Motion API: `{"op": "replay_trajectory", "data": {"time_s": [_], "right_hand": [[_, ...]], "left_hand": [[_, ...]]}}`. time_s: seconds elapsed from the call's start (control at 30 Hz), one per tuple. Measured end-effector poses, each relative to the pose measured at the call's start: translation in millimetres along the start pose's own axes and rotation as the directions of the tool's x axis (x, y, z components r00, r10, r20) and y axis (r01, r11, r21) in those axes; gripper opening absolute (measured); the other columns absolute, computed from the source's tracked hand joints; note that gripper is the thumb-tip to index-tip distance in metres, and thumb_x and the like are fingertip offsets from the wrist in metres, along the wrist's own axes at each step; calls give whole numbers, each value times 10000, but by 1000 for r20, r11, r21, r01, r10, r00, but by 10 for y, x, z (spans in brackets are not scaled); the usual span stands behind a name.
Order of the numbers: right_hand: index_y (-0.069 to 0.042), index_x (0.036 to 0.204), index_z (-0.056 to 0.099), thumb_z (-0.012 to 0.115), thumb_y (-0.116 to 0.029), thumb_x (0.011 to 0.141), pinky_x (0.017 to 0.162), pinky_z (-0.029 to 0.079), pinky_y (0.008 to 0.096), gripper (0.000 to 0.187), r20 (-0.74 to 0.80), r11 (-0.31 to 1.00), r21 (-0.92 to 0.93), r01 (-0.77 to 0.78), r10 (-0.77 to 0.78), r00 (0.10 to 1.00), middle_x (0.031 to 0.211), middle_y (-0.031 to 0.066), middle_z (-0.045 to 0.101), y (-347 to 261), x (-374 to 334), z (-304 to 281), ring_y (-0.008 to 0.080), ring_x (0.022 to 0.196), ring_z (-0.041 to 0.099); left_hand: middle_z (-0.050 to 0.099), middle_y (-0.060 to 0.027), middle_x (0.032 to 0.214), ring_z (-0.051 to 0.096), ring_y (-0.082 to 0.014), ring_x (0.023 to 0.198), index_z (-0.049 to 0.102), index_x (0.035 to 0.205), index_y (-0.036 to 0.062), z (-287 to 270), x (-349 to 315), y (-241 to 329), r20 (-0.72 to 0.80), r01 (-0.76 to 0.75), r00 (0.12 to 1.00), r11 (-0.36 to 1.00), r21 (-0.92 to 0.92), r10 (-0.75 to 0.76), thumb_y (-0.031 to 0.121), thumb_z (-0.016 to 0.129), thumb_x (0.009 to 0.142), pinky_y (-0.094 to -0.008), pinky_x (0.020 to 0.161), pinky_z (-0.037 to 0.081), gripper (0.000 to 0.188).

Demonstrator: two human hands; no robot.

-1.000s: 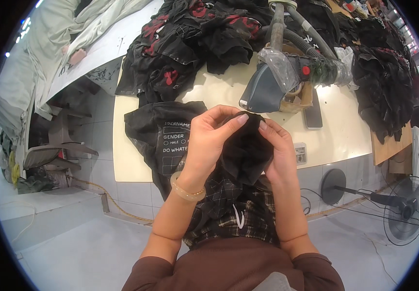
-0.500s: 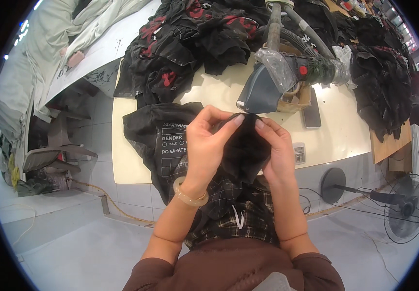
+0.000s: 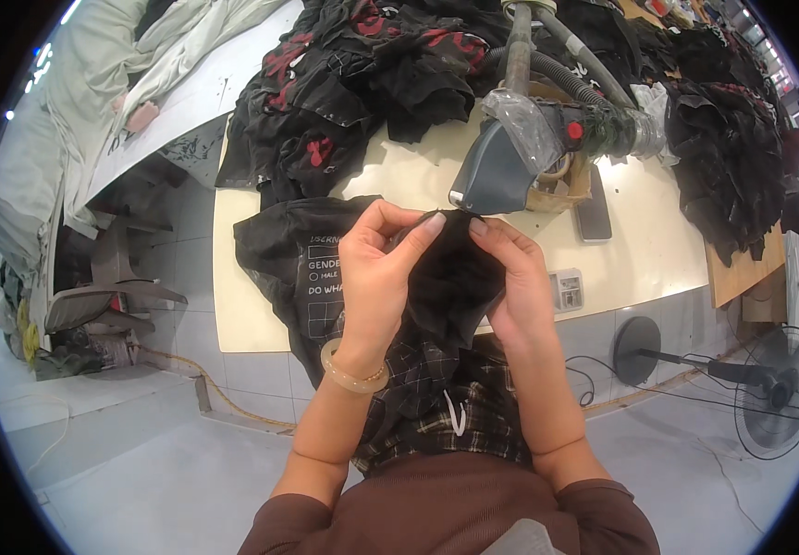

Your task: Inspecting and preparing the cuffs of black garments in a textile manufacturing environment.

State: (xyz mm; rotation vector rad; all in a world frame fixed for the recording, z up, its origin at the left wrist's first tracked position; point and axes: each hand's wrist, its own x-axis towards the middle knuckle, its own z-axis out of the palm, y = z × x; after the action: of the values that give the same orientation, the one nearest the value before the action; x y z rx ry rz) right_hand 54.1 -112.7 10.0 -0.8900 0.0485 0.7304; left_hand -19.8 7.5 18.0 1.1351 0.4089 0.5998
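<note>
A black printed shirt (image 3: 275, 242) lies over the near edge of the table, with white printing on its left part. My left hand (image 3: 376, 268) pinches the upper edge of its black cloth between thumb and fingers. A short way to the right, my right hand (image 3: 515, 277) pinches the same edge. Between them a fold of the cloth hangs down, stretched along the top. Just beyond my fingertips is the dark grey nozzle (image 3: 495, 171) of a suction trimmer, wrapped partly in clear plastic. Whether the cloth touches its tip I cannot tell.
Heaps of black garments with red prints (image 3: 353, 92) lie at the back left, more black garments (image 3: 728, 166) at the right. A phone (image 3: 594, 211), a small clear box (image 3: 567, 289) and a cardboard box (image 3: 561, 192) are on the table (image 3: 645, 250). A fan (image 3: 774, 388) stands lower right.
Both my hands have shifted slightly to the left with the pinched cloth edge. The trimmer nozzle stays in nearly the same place.
</note>
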Motion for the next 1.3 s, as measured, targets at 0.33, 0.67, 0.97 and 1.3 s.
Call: {"op": "replay_trajectory", "data": {"time_s": [0.33,0.67,0.97,1.3], "right_hand": [[-5,1102,593,626,64,791,768,409,199,320,262,769,-499,399,-305,915,932,8,561,-166,-200,-164,66,836,519],[-8,881,591,604,124,720,573,356,243,209,314,445,-773,452,-351,882,696,-1,458,-225,-222,-285,83,633,452],[-6,816,553,672,103,693,512,395,281,203,439,172,-747,642,-597,671,686,80,506,-92,-95,-275,192,561,509],[-23,770,533,719,94,660,479,388,282,246,421,20,-757,653,-750,510,647,84,514,31,-19,-264,197,530,506]], "left_hand": [[550,49,806,434,-3,664,589,1111,10,-177,-79,103,406,122,886,958,260,-223,39,767,780,-160,570,337,377],[609,-52,840,497,-110,637,606,875,-8,-50,-127,-67,293,-508,825,406,760,483,-77,690,749,-253,569,426,167],[550,-28,788,508,-78,655,543,866,15,12,-141,-244,159,-405,909,729,552,385,-115,665,782,-217,581,444,196],[545,-18,721,496,-68,622,539,870,19,44,-33,-414,31,-483,819,659,577,573,-85,730,736,-199,579,417,256]]}}
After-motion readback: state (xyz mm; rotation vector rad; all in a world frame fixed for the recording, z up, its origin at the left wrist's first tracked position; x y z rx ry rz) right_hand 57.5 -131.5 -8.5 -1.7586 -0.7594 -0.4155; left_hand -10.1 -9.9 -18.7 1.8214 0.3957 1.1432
